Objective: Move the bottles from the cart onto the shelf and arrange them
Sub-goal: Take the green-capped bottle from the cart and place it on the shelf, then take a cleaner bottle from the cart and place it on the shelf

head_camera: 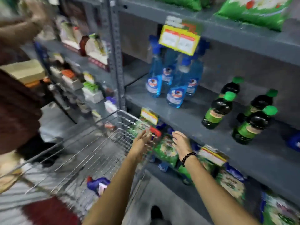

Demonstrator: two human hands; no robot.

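Several blue spray bottles [174, 82] stand in a cluster on the grey middle shelf [186, 120]. To their right stand several dark bottles with green caps [218, 111]. The wire cart [103, 143] sits low at the left, with a blue and white bottle [98, 185] lying in its bottom. My left hand [142, 143] hovers over the cart's far right corner, fingers apart, holding nothing. My right hand [182, 143], with a black bead bracelet on the wrist, is spread just below the front edge of the middle shelf and is also empty. The view is blurred.
Another person in a dark red top [17, 101] stands at the left, arm raised to the neighbouring shelves of boxes [90, 51]. Green bags [167, 151] fill the shelf below. Green packs [253, 10] lie on the top shelf. Yellow price tags [178, 39] hang from shelf edges.
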